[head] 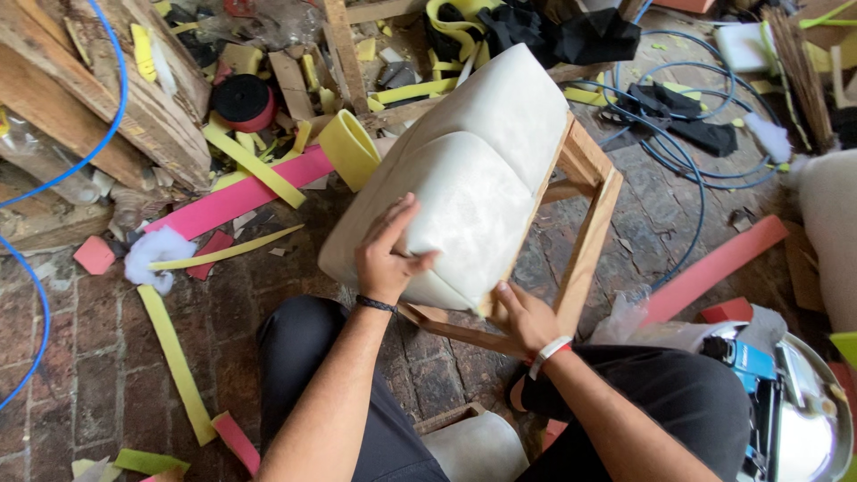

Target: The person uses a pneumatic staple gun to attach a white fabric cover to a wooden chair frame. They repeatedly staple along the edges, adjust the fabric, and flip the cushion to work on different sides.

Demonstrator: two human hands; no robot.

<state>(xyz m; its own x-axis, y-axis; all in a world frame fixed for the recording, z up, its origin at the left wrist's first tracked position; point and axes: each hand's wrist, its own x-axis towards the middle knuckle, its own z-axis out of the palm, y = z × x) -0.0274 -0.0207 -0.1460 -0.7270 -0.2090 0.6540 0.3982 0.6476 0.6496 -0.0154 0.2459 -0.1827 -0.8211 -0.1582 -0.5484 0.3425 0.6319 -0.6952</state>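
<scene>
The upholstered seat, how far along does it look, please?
Done: the cream cushion is padded, covered and sitting smooth on the wooden frame. In hand: the left hand presses the cushion's near end, while the right hand grips the frame's lower edge. Left: foam offcuts litter the brick floor; the underside is hidden.

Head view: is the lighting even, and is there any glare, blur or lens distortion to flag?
Head view: soft, even daylight, with only faint shadow under the white cushion. Glare shows on the shiny metal dish at lower right. Both the left hand and the right hand look sharp. Wide-angle bending shows toward the edges.
</scene>
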